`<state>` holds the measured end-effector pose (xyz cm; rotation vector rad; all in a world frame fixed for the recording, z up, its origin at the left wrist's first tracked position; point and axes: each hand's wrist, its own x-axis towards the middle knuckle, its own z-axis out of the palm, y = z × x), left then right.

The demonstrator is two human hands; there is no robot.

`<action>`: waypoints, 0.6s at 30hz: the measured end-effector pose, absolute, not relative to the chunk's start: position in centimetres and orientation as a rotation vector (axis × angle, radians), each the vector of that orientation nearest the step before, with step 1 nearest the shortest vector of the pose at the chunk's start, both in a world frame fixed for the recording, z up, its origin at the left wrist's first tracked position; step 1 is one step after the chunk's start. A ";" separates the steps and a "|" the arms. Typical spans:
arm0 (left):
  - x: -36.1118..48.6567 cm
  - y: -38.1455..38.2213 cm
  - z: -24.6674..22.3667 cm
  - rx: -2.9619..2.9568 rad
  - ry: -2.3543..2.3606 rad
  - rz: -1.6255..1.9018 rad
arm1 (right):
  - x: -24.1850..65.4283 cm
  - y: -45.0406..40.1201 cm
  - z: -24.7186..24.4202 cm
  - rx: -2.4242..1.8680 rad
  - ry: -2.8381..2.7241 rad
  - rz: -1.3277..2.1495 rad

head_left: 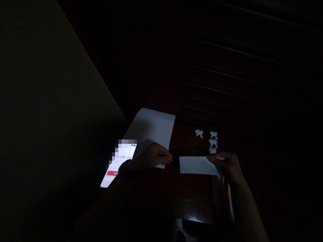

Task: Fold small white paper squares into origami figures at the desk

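My right hand (228,165) grips the right end of a white paper strip (193,165), thumb and fingers pinched on it. The strip lies level and looks flat, its left end free. To its left, my left hand (156,155) hovers over the lower right part of a stack of white paper sheets (153,126). The left fingers are bent and drawn together, with nothing visible between them, a short gap from the strip. Beyond the strip are several small folded white paper figures (199,133), most of them in a column just behind my right hand.
A lit phone (119,164) showing a running timer stands at the left, partly behind my left wrist. A dark glossy table (161,198) lies under everything. Below my right hand is a dim object with yellow and white parts (228,195). A pale wall (50,84) rises at left.
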<state>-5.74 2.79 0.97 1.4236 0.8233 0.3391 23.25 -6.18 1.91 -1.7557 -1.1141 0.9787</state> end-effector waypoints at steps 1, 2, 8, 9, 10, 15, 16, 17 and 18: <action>-5.9 2.7 0.9 1.409 0.849 0.346 | 23.1 -6.3 2.0 -1.765 -1.110 0.910; -5.9 2.5 0.9 1.369 0.844 0.331 | 22.8 -6.5 2.1 -1.774 -1.124 0.819; -3.6 -0.9 1.0 0.935 0.673 0.478 | 15.9 -8.6 1.5 -1.497 -1.792 0.297; -3.2 -1.3 0.8 0.880 0.661 0.541 | 14.6 -9.0 1.2 -1.454 -1.905 0.260; -2.9 -1.5 0.7 0.856 0.664 0.604 | 13.5 -9.3 0.9 -1.438 -1.963 0.229; -3.8 -0.6 0.3 0.957 0.792 0.744 | 11.7 -9.9 0.8 -1.483 -1.880 0.329; -4.1 -0.3 0.3 0.985 0.805 0.734 | 12.0 -9.8 1.0 -1.519 -1.768 0.372; -4.4 -0.1 0.4 1.012 0.815 0.715 | 12.3 -9.6 1.2 -1.564 -1.638 0.423; -4.6 0.0 0.6 1.033 0.820 0.695 | 12.6 -9.4 1.3 -1.610 -1.502 0.493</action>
